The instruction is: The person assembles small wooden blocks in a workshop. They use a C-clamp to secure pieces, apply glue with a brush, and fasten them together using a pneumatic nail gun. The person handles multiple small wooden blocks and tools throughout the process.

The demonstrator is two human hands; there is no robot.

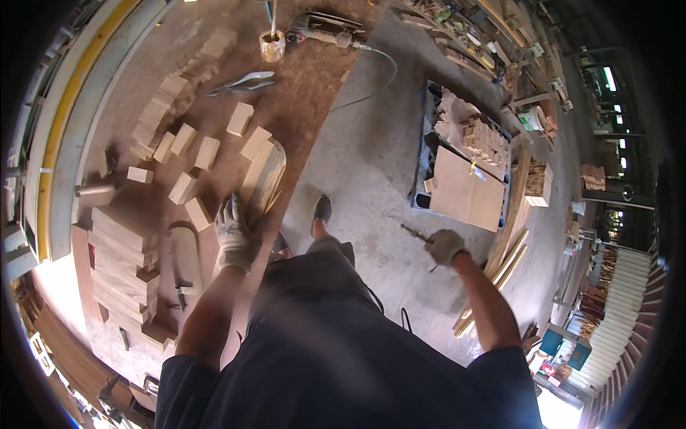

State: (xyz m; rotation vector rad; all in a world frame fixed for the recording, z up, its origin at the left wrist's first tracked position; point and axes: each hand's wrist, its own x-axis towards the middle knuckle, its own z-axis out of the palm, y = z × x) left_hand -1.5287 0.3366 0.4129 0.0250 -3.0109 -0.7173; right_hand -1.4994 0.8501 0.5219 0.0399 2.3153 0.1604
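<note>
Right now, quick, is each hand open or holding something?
Left hand: open, beside a wooden block.
Right hand: closed, holding a thin tool.

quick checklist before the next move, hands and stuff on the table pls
1. Gloves on both hands: ok, left hand and right hand are gloved.
2. Right hand's grip on the slim tool: ok, fingers closed around it, held out over the floor.
3. Left hand's contact with the rounded wooden piece: cannot tell, the hand is right by its near end.
4. Loose wooden blocks in order: not ok, scattered at different angles on the brown table.
5. Power tool at the far end switched off: cannot tell.
</note>
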